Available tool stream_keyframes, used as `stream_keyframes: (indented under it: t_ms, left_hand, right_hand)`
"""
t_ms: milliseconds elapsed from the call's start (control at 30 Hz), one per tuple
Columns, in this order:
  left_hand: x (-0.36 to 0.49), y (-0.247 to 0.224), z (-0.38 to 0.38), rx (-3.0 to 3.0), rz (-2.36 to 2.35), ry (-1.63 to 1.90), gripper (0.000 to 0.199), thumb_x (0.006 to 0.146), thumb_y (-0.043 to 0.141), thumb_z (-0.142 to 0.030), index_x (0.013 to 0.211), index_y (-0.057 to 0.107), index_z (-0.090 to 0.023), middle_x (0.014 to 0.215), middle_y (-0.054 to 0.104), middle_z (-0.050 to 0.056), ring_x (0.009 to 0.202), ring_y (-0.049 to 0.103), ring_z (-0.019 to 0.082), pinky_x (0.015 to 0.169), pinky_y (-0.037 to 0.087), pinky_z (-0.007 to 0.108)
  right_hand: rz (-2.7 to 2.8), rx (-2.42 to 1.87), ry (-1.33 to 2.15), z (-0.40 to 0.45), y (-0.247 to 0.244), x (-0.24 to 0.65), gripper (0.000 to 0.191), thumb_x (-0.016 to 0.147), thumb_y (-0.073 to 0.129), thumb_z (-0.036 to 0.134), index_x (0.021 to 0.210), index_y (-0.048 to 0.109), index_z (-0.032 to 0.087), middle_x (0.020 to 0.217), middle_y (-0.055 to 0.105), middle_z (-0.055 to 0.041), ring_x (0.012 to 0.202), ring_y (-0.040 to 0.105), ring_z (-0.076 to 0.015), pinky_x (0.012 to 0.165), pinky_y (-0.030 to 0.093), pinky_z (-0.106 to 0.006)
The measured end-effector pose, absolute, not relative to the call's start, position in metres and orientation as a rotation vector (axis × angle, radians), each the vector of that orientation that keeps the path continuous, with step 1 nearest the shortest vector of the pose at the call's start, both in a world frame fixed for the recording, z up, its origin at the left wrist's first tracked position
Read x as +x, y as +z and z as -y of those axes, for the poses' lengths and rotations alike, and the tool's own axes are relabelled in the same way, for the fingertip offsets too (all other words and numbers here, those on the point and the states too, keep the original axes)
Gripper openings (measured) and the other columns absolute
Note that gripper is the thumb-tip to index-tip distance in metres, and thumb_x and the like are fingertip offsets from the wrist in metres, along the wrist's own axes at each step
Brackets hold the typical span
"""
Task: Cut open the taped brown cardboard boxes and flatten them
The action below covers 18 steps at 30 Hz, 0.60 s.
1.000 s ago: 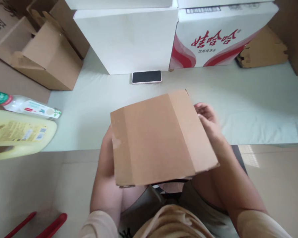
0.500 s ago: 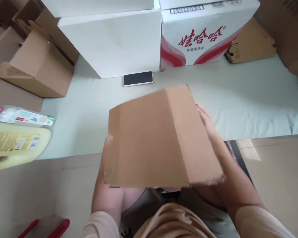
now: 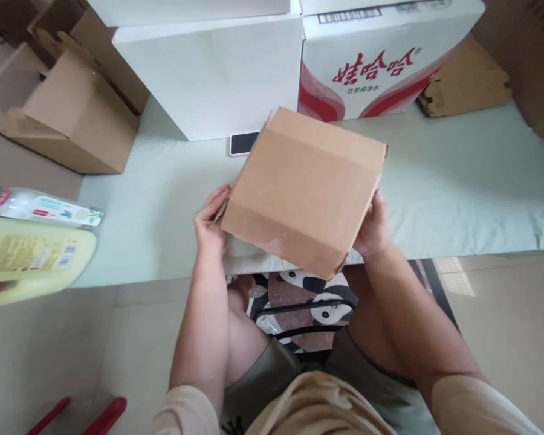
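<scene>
A brown cardboard box (image 3: 306,187) is held up in front of me over the near edge of the table, turned at an angle with a broad plain side towards me. My left hand (image 3: 212,217) grips its left edge, the fingers partly hidden behind the cardboard. On the right edge my right hand (image 3: 372,228) is closed, its fingertips out of sight behind the box. A smartphone (image 3: 243,144) with a dark screen lies on the table just behind the box, which covers its right part.
White cartons (image 3: 217,78) and a white-and-red carton (image 3: 367,72) stand along the back of the green-covered table (image 3: 462,181). Open cardboard boxes (image 3: 84,109) sit at the left, with a clear bottle (image 3: 49,205) and a yellow jug (image 3: 36,257) nearer. Flattened cardboard (image 3: 466,84) lies back right.
The box has turned and moved away from my body, now covering part of the smartphone. Both hands still hold it, and my left hand has come into view at its left edge.
</scene>
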State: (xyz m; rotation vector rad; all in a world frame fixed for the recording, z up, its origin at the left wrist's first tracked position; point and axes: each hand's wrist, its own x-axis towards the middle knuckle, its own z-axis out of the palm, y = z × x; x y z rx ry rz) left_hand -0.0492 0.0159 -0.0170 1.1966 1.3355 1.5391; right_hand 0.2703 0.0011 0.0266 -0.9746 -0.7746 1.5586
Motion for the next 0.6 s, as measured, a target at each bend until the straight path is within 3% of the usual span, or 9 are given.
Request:
stream_keyframes:
  t_ms: [100,200,367,467,600]
  left_hand:
    - [-0.045,-0.012,-0.011,1.447,-1.43,1.517,0.032,0.077,0.085,-0.047,0.102,0.084,-0.028,0.121,0.078,0.008,0.117,0.073,0.026,0.107,0.058,0.04]
    - [-0.045,-0.01,-0.009,1.647,-1.454,1.379,0.029,0.081,0.08,-0.044,0.105,0.084,-0.027,0.121,0.078,0.009,0.118,0.073,0.027,0.111,0.056,0.044]
    - [-0.052,-0.01,-0.008,1.636,-1.407,1.294,0.023,0.081,0.076,-0.036,0.102,0.084,-0.029,0.127,0.076,0.007,0.135,0.065,0.03,0.119,0.05,0.052]
    - [-0.056,-0.003,-0.005,1.408,-1.256,1.429,0.024,0.07,0.079,-0.027,0.093,0.084,-0.032,0.133,0.073,0.002,0.144,0.056,0.032,0.124,0.045,0.057]
    - [-0.064,0.01,0.002,1.117,-1.102,1.676,0.023,0.064,0.074,-0.031,0.087,0.079,-0.032,0.128,0.074,-0.001,0.138,0.061,0.032,0.122,0.047,0.055]
  right_hand:
    - [0.744,-1.012,1.524,0.003,0.029,0.272,0.072,0.066,0.062,0.087,0.109,0.067,0.03,0.103,0.077,-0.0065,0.102,0.074,-0.0298,0.084,0.062,-0.049]
    - [0.779,-1.071,1.539,0.005,0.028,0.279,0.071,0.067,0.056,0.089,0.101,0.069,0.027,0.097,0.077,-0.0086,0.101,0.074,-0.0322,0.083,0.062,-0.051]
    - [0.901,-1.152,1.426,-0.004,0.015,0.292,0.043,0.071,0.071,0.064,0.09,0.068,0.025,0.084,0.075,-0.0066,0.09,0.075,-0.0315,0.079,0.065,-0.052]
    - [0.901,-1.159,1.347,-0.006,0.009,0.296,0.04,0.073,0.072,0.061,0.088,0.067,0.025,0.08,0.074,-0.0059,0.086,0.075,-0.031,0.076,0.066,-0.051]
    - [0.832,-1.21,1.378,0.005,0.014,0.295,0.048,0.064,0.084,0.057,0.094,0.069,0.023,0.086,0.077,-0.006,0.083,0.075,-0.0292,0.074,0.067,-0.048]
